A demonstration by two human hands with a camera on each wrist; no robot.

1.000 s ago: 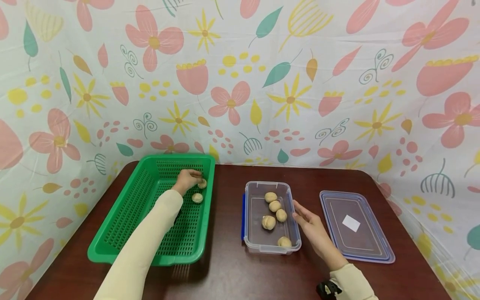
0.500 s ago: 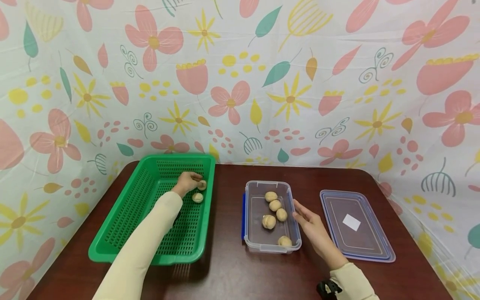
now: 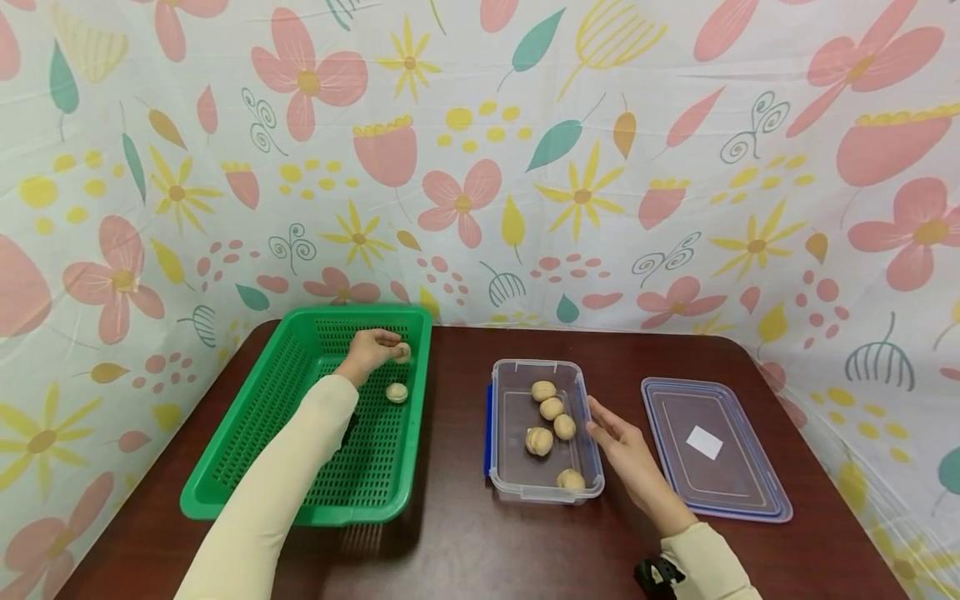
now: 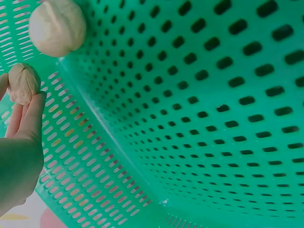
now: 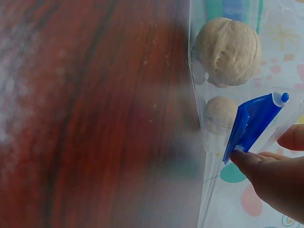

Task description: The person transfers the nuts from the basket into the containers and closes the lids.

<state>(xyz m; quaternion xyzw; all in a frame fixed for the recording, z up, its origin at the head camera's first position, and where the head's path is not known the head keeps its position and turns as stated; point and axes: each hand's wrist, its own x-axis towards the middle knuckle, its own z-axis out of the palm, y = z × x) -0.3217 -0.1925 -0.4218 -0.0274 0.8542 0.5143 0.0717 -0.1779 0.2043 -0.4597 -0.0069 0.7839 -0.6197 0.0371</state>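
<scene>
My left hand [image 3: 367, 352] is inside the green plastic basket [image 3: 417, 433], pinching a walnut [image 3: 403, 353] between thumb and fingertips. The left wrist view shows that pinched walnut [image 4: 23, 84] too. A second walnut [image 3: 397, 392] lies nearer me on the basket floor. To the right stands a clear plastic container [image 3: 507, 492] with several walnuts [image 3: 538, 442] in it. My right hand [image 3: 633, 462] rests against the container's right side with its fingers extended. In the right wrist view, fingertips of the right hand [image 5: 270, 175] touch a blue latch [image 5: 256, 121].
A clear lid [image 3: 720, 467] with a bluish rim and a white square label lies on the dark wooden table [image 3: 465, 550], right of the container. Another blue latch [image 3: 488, 429] hangs at the container's left side. A flower-patterned cloth [image 3: 480, 167] hangs behind the table.
My left hand has lifted slightly with the walnut, away from the other walnut in the basket. The right hand has stayed at the container's side.
</scene>
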